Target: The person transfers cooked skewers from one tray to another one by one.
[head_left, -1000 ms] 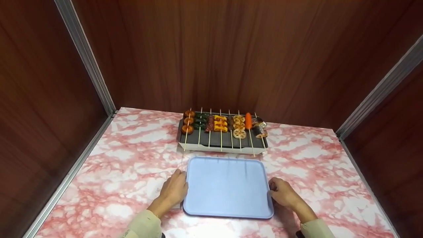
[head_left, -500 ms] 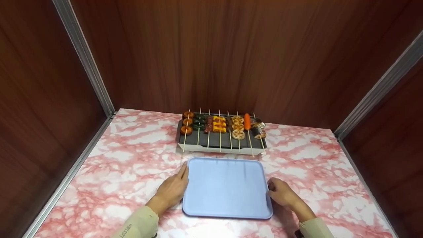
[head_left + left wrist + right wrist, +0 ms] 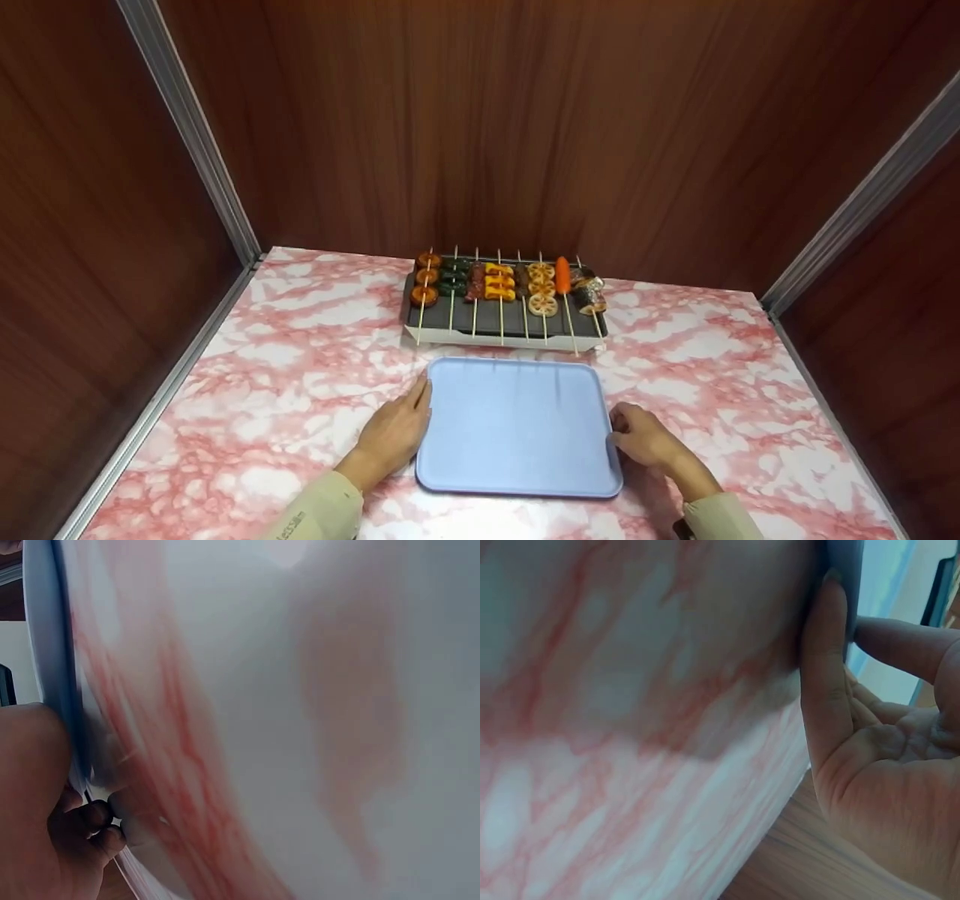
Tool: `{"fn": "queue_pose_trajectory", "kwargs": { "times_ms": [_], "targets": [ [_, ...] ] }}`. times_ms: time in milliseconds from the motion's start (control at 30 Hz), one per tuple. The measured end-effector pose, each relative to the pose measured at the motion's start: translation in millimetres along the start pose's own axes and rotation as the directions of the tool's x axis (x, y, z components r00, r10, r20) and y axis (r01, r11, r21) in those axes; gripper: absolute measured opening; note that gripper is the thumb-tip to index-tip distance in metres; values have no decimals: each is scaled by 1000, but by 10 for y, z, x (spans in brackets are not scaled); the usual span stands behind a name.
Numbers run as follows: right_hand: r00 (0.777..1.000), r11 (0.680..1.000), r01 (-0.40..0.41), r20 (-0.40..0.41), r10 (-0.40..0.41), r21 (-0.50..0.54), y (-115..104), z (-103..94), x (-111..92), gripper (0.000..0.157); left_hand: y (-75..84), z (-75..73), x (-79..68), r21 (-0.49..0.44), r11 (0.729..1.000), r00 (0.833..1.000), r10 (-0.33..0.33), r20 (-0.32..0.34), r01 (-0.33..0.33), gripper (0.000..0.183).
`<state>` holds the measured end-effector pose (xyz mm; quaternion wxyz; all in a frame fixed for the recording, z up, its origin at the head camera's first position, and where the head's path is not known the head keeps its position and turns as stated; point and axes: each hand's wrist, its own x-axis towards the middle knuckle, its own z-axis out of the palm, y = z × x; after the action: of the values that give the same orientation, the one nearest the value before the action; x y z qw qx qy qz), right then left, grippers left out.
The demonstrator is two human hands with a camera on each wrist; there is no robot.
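Observation:
A light blue tray (image 3: pixel 517 427) with raised rims sits between both hands, its dark shadow falling on the table beside it. My left hand (image 3: pixel 394 431) holds its left edge, forefinger stretched along the rim; the left wrist view shows other fingers (image 3: pixel 97 821) curled low beside the edge. At the opposite edge, my right hand (image 3: pixel 643 436) pinches the rim between thumb and fingers, as the right wrist view shows close up. Beyond the tray stands a dark grill (image 3: pixel 487 319) bearing several skewers, among them lotus root slices (image 3: pixel 543 304), an orange sausage (image 3: pixel 562 276) and yellow pieces (image 3: pixel 499 281).
The table (image 3: pixel 285 390) has a red and white marbled top. Dark wood panels (image 3: pixel 480 127) enclose it at the back and sides, with metal posts (image 3: pixel 202 135) at the corners. The grill is near the back panel.
My left hand has shifted its hold, its forefinger going from bent to stretched forward along the tray's edge. The tray, right hand and grill stay nearly in place.

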<state>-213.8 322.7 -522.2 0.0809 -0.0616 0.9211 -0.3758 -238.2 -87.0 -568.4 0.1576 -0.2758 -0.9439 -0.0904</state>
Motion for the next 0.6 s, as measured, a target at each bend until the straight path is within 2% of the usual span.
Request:
{"fn": "queue_pose_trajectory", "kwargs": {
  "times_ms": [200,367,600],
  "targets": [
    [999,998,-49,20,50,-47,-107,-128,40,11,0,-7,2,31,999,1000,21,-4,-21,45],
    [999,998,-50,6,50,-24,-260,-339,154,20,-8,2,0,38,999,999,29,-18,-28,44],
    [998,997,30,-44,-34,-77,-446,-658,439,26,-7,10,-11,57,997,997,47,-62,-44,43]
  ]
}}
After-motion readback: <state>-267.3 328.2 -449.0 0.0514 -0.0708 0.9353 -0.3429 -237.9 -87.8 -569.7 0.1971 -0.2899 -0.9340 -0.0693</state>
